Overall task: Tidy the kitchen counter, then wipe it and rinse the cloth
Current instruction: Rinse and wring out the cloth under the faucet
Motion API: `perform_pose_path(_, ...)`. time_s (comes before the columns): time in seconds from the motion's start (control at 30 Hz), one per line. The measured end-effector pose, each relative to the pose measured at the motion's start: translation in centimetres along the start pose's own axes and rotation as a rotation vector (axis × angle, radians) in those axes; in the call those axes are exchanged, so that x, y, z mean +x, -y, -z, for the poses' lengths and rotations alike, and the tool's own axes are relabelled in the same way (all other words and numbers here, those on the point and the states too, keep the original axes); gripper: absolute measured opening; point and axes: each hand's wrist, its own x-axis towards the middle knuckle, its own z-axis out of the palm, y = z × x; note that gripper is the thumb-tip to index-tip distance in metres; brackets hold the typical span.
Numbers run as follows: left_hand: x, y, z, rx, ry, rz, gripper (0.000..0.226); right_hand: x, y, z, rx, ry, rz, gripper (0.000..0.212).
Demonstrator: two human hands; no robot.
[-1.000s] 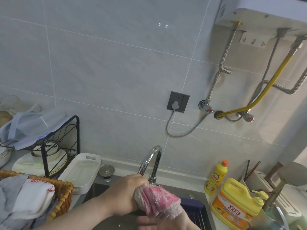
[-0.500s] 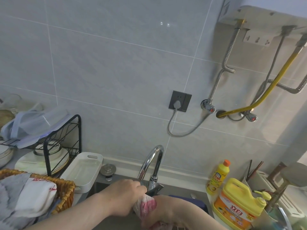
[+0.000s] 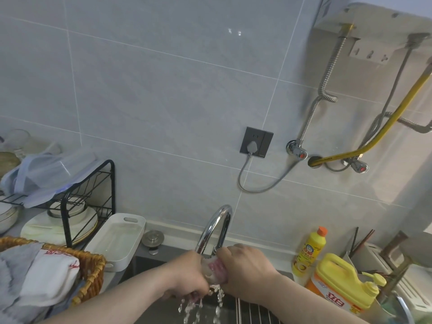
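Grey tiled wall (image 3: 163,90) is filling the far side, a dark socket (image 3: 256,141) sitting mid-wall. Heater (image 3: 374,31) is hanging at far right, a yellow hose (image 3: 397,118) running down from it. Chrome tap (image 3: 219,220) is arching over the sink (image 3: 149,260), its outlet pointing toward the near side. Both hands are working just under the tap. Left hand (image 3: 187,274) is gripping the left end of the pink cloth (image 3: 216,270), curled tight round it. Right hand (image 3: 245,272) is clamping the right end, knuckles up. Cloth is showing only as a short twisted band between the two fists, over the sink. Water (image 3: 194,309) is falling in drops and strings from below the cloth into the sink. Wire grid (image 3: 252,312) is lying in the sink at near right. Left of the sink, a white tray (image 3: 117,239) is resting, a metal stopper (image 3: 153,238) standing just beside it by the wall. Black rack (image 3: 93,183) is standing further left, with plates (image 3: 58,228) under it. Wicker basket (image 3: 93,272) is sitting near left, holding folded fabric (image 3: 46,277). Right of the sink, a yellow bottle (image 3: 308,253) and a yellow jug (image 3: 339,281) are standing side by side.
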Motion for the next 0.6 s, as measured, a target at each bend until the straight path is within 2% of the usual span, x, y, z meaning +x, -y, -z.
perform_pose_path(0.07, 0.0, 0.3, 0.2, -0.120, 0.070, 0.042, 0.015, 0.1, -0.6, -0.2, -0.010, -0.045, 0.038, 0.028)
perform_pose_path(0.1, -0.1, 0.3, 0.1, -0.165, 0.106, 0.059, 0.016, 0.1, -0.8, -0.4, 0.002, -0.003, 0.030, 0.028)
perform_pose_path(0.2, -0.7, 0.5, -0.4, -0.234, 0.207, 0.069, 0.011, -0.1, -0.6, -0.5, 0.095, 0.121, 0.004, 0.042)
perform_pose_path(0.3, -1.2, 0.8, -0.5, -0.222, 0.259, 0.108, 0.014, -0.4, -0.2, -0.9, 0.146, 0.130, 0.003, 0.050)
perform_pose_path(0.37, -1.0, 1.0, -0.3, -0.097, 0.208, 0.116, 0.014, -0.9, 0.3, -1.6, 0.231, 0.124, -0.056, 0.049)
perform_pose_path(0.43, -0.7, 1.1, 0.0, 0.150, 0.120, 0.083, 0.013, -1.2, 0.8, -1.8, 0.378, 0.118, -0.149, 0.046)
perform_pose_path(0.53, -0.6, 1.2, 0.5, 0.558, -0.117, -0.070, 0.014, -2.1, 0.8, -1.0, 0.739, 0.149, -0.335, 0.042)
perform_pose_path(0.6, -0.4, 2.0, 0.5, 0.540, -0.232, -0.224, 0.018, -2.8, 0.2, -0.8, 1.068, 0.078, -0.497, 0.033)
